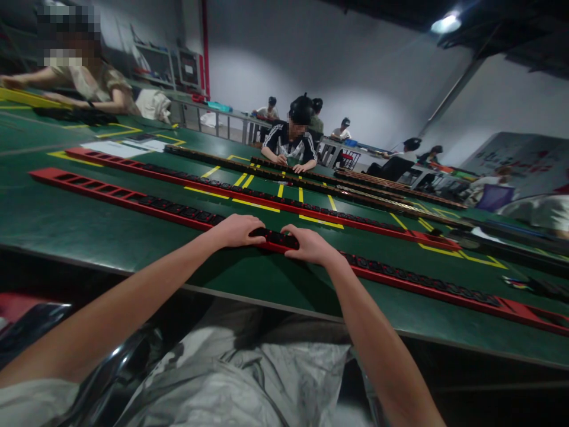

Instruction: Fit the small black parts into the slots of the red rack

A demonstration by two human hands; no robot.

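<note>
A long red frame lies along the near side of the green table, with a row of black square inserts along most of its length. Slots at its left end show no inserts. My left hand grips the frame near its middle, fingers over the top and thumb on the near side. A short way to the right, my right hand holds the same frame, thumb and fingers curled about its edges. Black inserts show between the two hands. My palms hide what lies directly under them.
A second red frame with black inserts lies parallel behind. Farther back are dark strips, yellow tape marks and white paper. A person works across the table; another sits at far left. The green table's front edge is close to my lap.
</note>
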